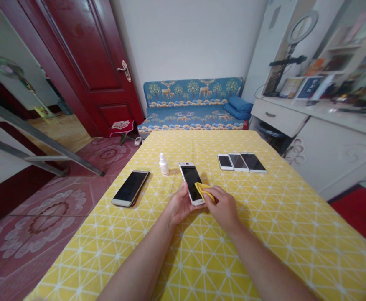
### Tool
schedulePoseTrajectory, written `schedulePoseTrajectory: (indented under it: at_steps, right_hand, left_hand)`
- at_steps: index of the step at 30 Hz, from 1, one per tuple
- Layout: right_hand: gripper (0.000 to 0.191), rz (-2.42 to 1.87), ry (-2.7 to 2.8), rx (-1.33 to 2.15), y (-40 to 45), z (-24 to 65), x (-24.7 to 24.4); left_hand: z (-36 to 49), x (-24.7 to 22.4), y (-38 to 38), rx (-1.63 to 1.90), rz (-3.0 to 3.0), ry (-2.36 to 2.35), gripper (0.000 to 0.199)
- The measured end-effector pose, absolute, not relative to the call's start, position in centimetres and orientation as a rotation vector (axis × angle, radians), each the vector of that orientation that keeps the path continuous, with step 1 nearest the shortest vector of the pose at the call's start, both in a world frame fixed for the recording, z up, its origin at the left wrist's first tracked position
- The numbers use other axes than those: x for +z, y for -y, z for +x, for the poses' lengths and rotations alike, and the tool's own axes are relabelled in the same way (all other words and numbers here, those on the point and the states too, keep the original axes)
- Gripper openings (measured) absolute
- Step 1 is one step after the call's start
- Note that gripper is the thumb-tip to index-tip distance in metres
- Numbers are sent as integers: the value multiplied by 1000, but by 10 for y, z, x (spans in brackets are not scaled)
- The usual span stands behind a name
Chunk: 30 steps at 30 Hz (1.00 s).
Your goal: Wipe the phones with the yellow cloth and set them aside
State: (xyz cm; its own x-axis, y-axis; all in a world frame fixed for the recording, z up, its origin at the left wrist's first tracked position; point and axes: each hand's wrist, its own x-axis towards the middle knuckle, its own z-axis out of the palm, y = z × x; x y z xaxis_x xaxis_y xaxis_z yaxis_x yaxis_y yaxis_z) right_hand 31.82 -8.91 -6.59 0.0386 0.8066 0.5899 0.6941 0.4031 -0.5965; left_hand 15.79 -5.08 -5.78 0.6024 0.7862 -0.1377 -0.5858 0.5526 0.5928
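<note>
My left hand [179, 204] grips a white smartphone [189, 175] from below and along its left edge, its dark screen facing up. In my right hand [223, 207] a yellow cloth [204, 189] is pinched and pressed on the lower right part of that screen. Behind the phone, a little to the left, stands a small white bottle [163, 165] with a pointed cap. Another smartphone [130, 188] with a dark screen lies on the left of the table, perhaps on top of a second one. Three white smartphones [241, 162] lie side by side toward the back right.
A yellow patterned cloth covers the table [203, 267]. Beyond its far edge is a blue sofa [192, 113]. A white cabinet [333, 146] stands on the right. On the left are a metal ladder-like frame [45, 140], a red stool [122, 126] and a red door [89, 54].
</note>
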Motion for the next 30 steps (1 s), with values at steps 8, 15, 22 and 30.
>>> schedulePoseTrajectory:
  at_steps: [8, 15, 22, 30]
  right_hand:
    - [19, -1107, 1747, 233, 96, 308, -59]
    - [20, -1276, 1535, 209, 85, 321, -66]
    - [30, -1357, 1278, 255, 78, 333, -71]
    - [29, -1257, 1324, 143, 81, 335, -58]
  left_hand:
    - [163, -62, 57, 833, 567, -397, 25]
    - [163, -52, 62, 715, 724, -310, 42]
    - [162, -55, 65, 546, 802, -231, 53]
    - [159, -55, 67, 420, 868, -249, 58]
